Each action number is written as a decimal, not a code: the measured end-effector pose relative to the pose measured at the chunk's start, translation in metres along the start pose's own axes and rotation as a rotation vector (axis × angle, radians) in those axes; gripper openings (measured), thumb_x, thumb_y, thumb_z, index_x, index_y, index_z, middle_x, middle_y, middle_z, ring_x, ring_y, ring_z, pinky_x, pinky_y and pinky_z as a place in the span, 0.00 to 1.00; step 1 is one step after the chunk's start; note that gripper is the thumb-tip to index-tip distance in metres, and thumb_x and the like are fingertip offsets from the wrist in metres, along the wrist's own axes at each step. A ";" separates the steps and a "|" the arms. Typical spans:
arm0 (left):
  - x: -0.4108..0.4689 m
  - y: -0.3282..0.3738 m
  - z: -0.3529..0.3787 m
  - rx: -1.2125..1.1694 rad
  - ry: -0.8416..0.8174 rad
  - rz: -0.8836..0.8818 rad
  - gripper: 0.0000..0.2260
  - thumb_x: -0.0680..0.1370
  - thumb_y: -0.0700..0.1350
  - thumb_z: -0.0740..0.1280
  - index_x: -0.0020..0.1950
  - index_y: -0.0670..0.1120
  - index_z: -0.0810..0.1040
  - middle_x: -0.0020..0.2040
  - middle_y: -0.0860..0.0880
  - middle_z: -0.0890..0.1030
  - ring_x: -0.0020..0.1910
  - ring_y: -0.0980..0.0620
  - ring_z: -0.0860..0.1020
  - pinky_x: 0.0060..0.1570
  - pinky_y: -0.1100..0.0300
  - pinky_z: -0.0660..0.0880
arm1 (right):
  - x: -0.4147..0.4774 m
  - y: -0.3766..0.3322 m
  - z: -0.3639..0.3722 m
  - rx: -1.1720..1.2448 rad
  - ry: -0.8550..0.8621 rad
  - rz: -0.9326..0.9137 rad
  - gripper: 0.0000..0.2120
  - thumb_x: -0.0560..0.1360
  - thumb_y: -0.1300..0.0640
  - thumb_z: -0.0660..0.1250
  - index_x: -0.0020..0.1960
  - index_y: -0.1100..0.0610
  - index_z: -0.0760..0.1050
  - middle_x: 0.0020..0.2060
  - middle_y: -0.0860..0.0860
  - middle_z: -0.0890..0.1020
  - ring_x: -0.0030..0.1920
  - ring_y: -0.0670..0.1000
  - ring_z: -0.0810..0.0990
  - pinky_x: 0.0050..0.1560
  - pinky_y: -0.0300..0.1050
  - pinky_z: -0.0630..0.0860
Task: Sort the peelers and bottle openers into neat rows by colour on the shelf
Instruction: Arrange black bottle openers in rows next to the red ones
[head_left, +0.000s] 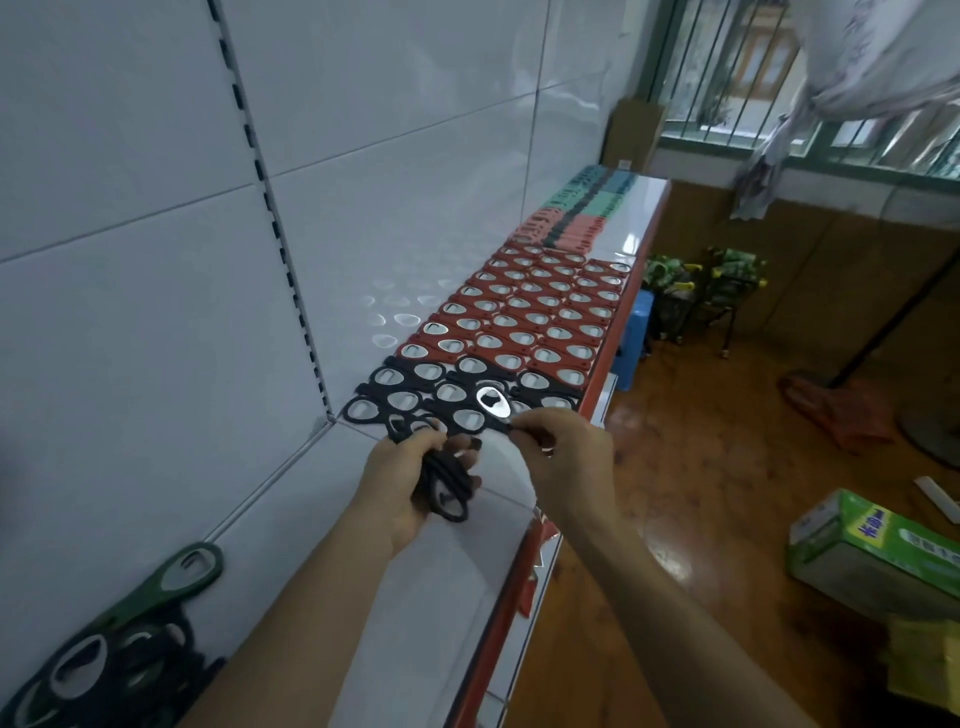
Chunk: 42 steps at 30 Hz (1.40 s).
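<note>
On the white shelf lie rows of red bottle openers and, nearer to me, rows of black bottle openers. Farther back are pink, dark and teal peelers. My left hand grips a bunch of black openers. My right hand pinches the handle of one black opener, holding it tilted over the near black row with its metal ring up.
A loose pile of black openers and a green one lies at the shelf's near left. The shelf's red front edge runs along the right. Below on the wooden floor stand a blue stool and a green box.
</note>
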<state>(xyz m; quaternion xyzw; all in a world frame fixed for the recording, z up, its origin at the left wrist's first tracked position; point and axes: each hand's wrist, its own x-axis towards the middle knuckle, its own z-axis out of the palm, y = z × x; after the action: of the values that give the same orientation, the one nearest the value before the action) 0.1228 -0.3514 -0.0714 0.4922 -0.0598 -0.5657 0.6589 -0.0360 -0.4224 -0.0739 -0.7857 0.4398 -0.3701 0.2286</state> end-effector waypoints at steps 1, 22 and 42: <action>0.002 0.002 -0.001 0.143 0.055 0.096 0.06 0.81 0.36 0.66 0.57 0.39 0.77 0.42 0.41 0.85 0.33 0.48 0.84 0.34 0.48 0.82 | 0.003 0.006 -0.005 -0.039 -0.047 0.012 0.08 0.78 0.61 0.72 0.56 0.54 0.85 0.49 0.48 0.86 0.47 0.44 0.81 0.54 0.39 0.80; 0.032 -0.007 -0.018 1.803 -0.037 0.648 0.24 0.75 0.49 0.71 0.70 0.50 0.74 0.64 0.55 0.69 0.52 0.49 0.78 0.52 0.54 0.78 | -0.008 0.036 0.008 -0.434 -0.179 -0.103 0.15 0.76 0.66 0.67 0.54 0.50 0.86 0.44 0.48 0.84 0.47 0.53 0.79 0.48 0.53 0.80; 0.034 -0.004 -0.018 1.777 -0.045 0.670 0.19 0.75 0.48 0.71 0.66 0.50 0.77 0.62 0.55 0.71 0.52 0.49 0.79 0.52 0.55 0.78 | 0.000 0.034 0.015 -0.501 -0.458 -0.338 0.18 0.85 0.52 0.55 0.74 0.47 0.69 0.72 0.45 0.73 0.70 0.52 0.69 0.64 0.54 0.69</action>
<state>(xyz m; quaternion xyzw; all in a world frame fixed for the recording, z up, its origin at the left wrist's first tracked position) 0.1437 -0.3677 -0.0995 0.7596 -0.6190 -0.1041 0.1703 -0.0420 -0.4391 -0.1071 -0.9411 0.3182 -0.0985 0.0575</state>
